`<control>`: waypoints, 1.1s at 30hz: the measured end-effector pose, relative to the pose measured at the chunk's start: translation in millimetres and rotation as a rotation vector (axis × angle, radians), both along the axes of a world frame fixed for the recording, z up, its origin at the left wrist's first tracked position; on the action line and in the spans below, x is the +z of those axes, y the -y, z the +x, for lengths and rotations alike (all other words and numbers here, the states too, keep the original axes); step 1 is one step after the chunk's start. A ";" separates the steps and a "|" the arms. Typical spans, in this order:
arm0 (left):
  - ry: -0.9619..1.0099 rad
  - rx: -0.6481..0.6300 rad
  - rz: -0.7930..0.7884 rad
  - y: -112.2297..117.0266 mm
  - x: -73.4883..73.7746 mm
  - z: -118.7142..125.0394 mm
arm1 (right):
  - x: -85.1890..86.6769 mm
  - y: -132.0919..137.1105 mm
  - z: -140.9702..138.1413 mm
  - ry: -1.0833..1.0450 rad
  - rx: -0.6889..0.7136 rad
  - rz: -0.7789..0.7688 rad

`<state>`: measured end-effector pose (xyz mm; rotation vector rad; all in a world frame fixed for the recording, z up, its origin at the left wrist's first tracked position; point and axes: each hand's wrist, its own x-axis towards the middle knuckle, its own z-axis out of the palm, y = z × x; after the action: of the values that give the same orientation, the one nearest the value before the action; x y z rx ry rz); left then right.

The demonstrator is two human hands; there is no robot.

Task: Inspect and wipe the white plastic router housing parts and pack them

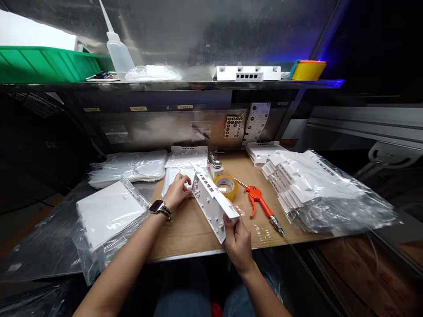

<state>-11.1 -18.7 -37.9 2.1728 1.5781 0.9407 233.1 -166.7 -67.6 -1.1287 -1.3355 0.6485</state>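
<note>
A white plastic housing [211,204], with a row of port openings along its upper edge and small posts on its inner face, is held tilted over the cardboard. My right hand [238,240] grips its near right end, thumb on the inner face. Close to the housing's far left end, my left hand [178,190] has its fingers curled together; what they pinch, if anything, is too small to make out. A watch [157,205] and beads are on the left wrist. Behind the housing lie a roll of yellow tape [226,187] and an orange air blow gun [257,200].
Bagged white housings [317,189] are piled at right, others [112,213] at left. Plastic bags [132,167] lie at back left. A small pump bottle [216,168] stands behind the tape. The shelf [198,85] above carries a squeeze bottle [119,55] and a green bin [46,66].
</note>
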 end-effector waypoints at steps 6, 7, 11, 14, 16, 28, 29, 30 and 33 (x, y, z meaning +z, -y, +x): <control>-0.124 0.157 0.168 -12.0 12.5 -19.0 | -2.8 1.6 -0.2 0.077 -0.004 0.045; -0.129 0.194 0.195 -14.7 14.5 -20.7 | -2.3 1.8 -0.8 0.078 -0.005 0.046; -0.118 0.268 0.251 -22.6 23.9 -16.4 | 0.2 1.7 -4.1 0.058 -0.007 0.044; -0.101 0.215 0.222 -24.6 36.0 -7.3 | 1.1 1.8 -0.9 -0.039 -0.067 -0.018; -0.094 0.116 0.156 -24.7 46.3 -1.8 | 0.7 2.5 6.9 -0.175 -0.167 -0.103; 0.127 -0.215 -0.136 -16.8 76.6 50.3 | -13.5 18.4 24.3 -0.158 -0.274 0.063; 0.129 -0.181 -0.093 -16.6 78.1 53.6 | -14.6 18.9 23.0 -0.101 -0.215 0.094; 0.123 -0.138 -0.036 -15.8 79.9 55.8 | -15.5 19.5 22.5 -0.055 -0.159 0.114; 0.052 -0.022 0.159 -7.8 85.9 58.8 | -16.5 22.6 23.8 0.023 -0.048 0.106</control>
<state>47.7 -10.9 48.0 2.2461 1.4993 1.1420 256.8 -189.3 -84.1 -1.0824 -1.3423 0.5252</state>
